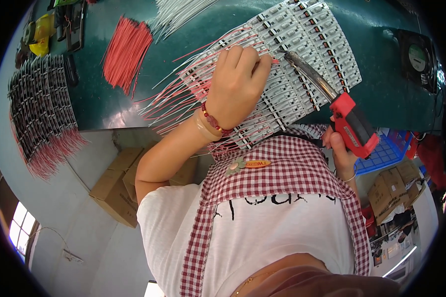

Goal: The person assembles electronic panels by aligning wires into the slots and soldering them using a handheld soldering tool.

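A panel of small white circuit boards (pixel 327 44) lies on the green table. Red and white wires (pixel 183 96) stick out from its left side. Over the panel, my left hand (pixel 240 81) is closed in a pinch on a red wire, whose end shows by the fingertips. My right hand (pixel 339 148) grips a red and black soldering iron (pixel 354 126) near the table's front edge. The iron's dark metal tip reaches onto the panel, just right of my left fingertips. Whether the tip touches a board, I cannot tell.
Loose red wires (pixel 126 54) and a white wire bundle (pixel 181 15) lie farther left. At the far left hang wired boards (pixel 42 109), near a yellow object (pixel 42 34). A black round-faced device (pixel 417 57) stands at right. Below are a blue basket (pixel 381 161) and cardboard boxes (pixel 114 183).
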A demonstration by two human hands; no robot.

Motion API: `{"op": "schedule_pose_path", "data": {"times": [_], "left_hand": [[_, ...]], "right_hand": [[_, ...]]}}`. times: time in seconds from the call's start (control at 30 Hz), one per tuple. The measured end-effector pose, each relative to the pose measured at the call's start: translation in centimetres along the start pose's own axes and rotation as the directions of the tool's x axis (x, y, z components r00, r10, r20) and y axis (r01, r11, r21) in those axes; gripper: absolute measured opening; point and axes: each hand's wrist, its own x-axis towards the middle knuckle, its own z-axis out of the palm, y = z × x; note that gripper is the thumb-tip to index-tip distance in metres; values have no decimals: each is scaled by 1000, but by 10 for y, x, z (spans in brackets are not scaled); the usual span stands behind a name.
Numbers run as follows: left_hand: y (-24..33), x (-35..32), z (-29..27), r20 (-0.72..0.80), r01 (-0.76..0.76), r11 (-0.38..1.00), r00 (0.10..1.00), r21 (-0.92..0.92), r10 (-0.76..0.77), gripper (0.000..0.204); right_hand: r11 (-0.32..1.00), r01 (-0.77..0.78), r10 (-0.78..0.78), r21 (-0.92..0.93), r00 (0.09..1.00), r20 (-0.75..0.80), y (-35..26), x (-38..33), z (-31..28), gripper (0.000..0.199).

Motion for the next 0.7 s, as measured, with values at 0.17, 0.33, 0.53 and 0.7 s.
{"op": "schedule_pose_path", "data": {"times": [0.17,0.33,0.53,0.7], "left_hand": [[1,1,1,21,12,1000,1000,-6,-12,28],[3,2,1,26,24,1000,999,-9,-24,27],[4,4,2,35,35,999,999,-1,-35,25],[5,4,1,44,39,999,998,4,-39,23]], "right_hand": [[983,29,-32,-183,999,-8,19,-9,-8,42],[982,-3,12,-190,999,48,16,-3,-14,22],[988,-70,62,-136,996,-58,18,-13,-12,22],[987,40,-45,-158,999,-23,17,-11,-11,49]]}}
